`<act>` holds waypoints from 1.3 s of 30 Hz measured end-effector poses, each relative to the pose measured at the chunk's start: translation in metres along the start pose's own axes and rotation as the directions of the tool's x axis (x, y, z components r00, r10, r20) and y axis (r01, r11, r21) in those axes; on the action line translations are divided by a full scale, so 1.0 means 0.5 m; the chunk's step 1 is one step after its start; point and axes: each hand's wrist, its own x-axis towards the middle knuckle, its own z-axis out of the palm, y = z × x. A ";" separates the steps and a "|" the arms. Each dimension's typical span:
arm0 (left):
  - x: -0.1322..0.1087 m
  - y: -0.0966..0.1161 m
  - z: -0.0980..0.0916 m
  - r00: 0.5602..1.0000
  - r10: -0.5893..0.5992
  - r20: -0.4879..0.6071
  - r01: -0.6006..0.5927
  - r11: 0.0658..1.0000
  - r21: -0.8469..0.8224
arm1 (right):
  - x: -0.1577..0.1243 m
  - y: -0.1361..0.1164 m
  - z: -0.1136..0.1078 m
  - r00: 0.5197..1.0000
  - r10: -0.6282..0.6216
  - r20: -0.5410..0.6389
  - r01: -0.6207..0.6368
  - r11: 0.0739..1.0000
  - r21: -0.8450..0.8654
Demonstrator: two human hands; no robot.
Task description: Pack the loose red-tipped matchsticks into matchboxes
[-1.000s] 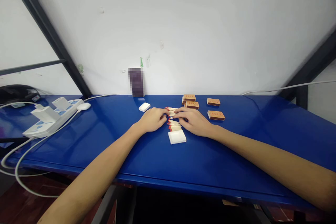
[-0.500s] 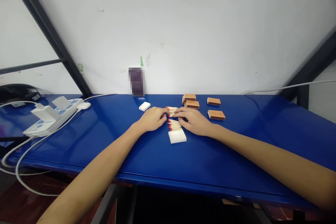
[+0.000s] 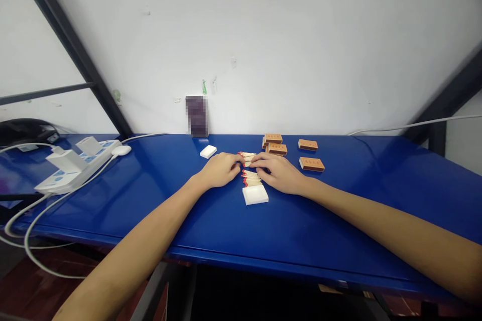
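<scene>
A pile of red-tipped matches lies on the blue table between my hands. My left hand rests palm down at the pile's left side, fingers curled, with the fingertips pressed on the matches. From the right, my right hand reaches across the pile's far end, fingers together, and meets the left fingertips there. A white open matchbox tray sits just in front of the pile, touching it. A second white tray lies behind my left hand.
Several orange matchbox sleeves lie behind my right hand, two of them stacked. A white power strip with plugs and cables is at the far left. A blurred dark object leans on the wall.
</scene>
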 end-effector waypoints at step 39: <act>0.002 0.000 0.000 0.999 -0.047 0.022 0.050 0.989 -0.140 | 0.001 -0.006 -0.004 1.000 -0.016 -0.018 0.017 0.999 0.037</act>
